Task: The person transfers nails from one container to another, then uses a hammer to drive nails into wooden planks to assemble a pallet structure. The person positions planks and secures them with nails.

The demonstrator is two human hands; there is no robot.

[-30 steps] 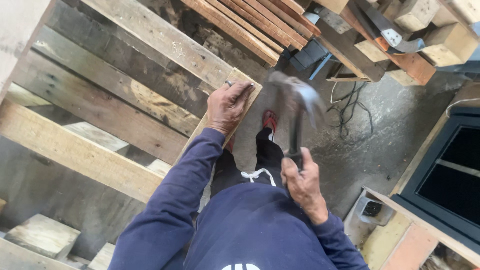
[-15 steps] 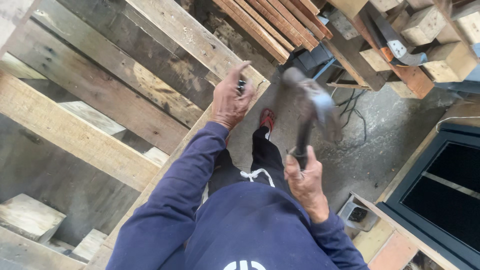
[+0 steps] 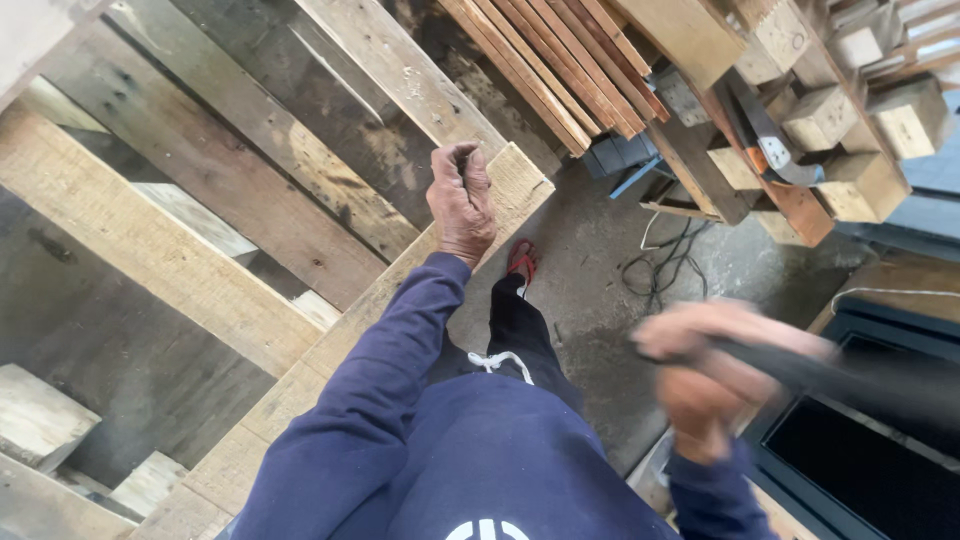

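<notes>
Wooden pallet board (image 3: 400, 290) is running diagonally away, the left hand (image 3: 460, 200) pinching something small at its far end, while the right hand (image 3: 700, 385), blurred, is clenching a dark hammer handle (image 3: 840, 375) well apart to the right of the board.

Our left hand (image 3: 461, 203) rests on the end of a pallet (image 3: 230, 230) that stands to our left, its boards running across. Our right hand (image 3: 705, 385) is low on the right, its grip around a hammer handle (image 3: 840, 375). Between them, our foot (image 3: 521, 262) is on the floor (image 3: 600, 290). Ahead lies a stack of slats (image 3: 560, 70), with wood blocks (image 3: 850, 130) to its right and a cable (image 3: 665, 265) below them
</notes>
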